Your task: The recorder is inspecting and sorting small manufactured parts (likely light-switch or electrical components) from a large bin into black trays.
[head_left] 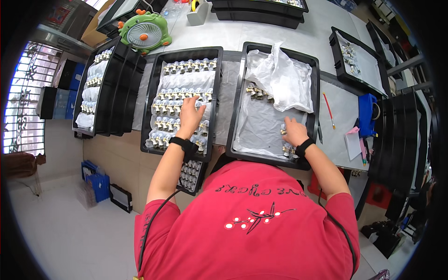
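Note:
My left hand [190,115] is over the left black tray [219,79], thumb and fingers apart, fingertips at the end of a row of small white-and-gold figurines [175,94]. I cannot make out anything held between those fingers. In the right black tray [316,88], my right hand [296,132] is closed with its fingertips around a small figurine [283,129]. A few more figurines [288,150] lie below that hand, near the tray's front corner. Another group of figurines [259,93] lies partly under a crumpled white sheet [291,84].
Stacked black trays [126,88] stand at the left, below a green cartoon-shaped fan [145,32]. Another tray [333,46] with loose pieces lies at the far right. A red pencil [329,111] and a blue tape dispenser [367,114] are on the table at the right.

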`<state>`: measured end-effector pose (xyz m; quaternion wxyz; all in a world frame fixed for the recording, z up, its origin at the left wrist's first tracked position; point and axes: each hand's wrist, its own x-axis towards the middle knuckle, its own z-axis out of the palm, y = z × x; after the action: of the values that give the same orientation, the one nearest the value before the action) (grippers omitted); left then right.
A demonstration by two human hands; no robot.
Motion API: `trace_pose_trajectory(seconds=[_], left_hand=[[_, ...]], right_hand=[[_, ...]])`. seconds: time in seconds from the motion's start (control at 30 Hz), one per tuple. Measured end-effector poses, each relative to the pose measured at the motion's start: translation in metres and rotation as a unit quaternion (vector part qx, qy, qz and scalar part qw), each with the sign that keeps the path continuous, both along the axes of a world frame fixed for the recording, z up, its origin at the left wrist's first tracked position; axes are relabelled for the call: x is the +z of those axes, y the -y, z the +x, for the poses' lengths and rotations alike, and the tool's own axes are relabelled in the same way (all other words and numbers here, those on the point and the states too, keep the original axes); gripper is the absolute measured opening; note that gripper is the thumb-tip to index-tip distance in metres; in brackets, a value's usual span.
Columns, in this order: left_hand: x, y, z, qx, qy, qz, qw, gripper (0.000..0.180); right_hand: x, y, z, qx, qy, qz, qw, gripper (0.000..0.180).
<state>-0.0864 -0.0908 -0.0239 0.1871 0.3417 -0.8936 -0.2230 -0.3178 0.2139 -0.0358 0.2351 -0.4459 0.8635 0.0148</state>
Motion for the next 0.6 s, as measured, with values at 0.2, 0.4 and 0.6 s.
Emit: trace_pose_trajectory(seconds=[0.2,0.4,0.6], left_hand=[[0.054,-0.064,-0.016,-0.059,-0.077,0.305,0.948,0.035],[0.096,-0.12,-0.028,-0.151,-0.088,0.62,0.765,0.039],[0.131,-0.139,-0.037,-0.156,-0.13,0.753,0.625,0.043]], right_hand=[[-0.008,0.007,-0.002,0.013,0.081,-0.125,0.989,0.047],[0.11,0.024,0.046,-0.077,0.365,-0.324,0.87,0.049],[0.147,0.024,0.061,-0.061,0.404,-0.406,0.818,0.039]])
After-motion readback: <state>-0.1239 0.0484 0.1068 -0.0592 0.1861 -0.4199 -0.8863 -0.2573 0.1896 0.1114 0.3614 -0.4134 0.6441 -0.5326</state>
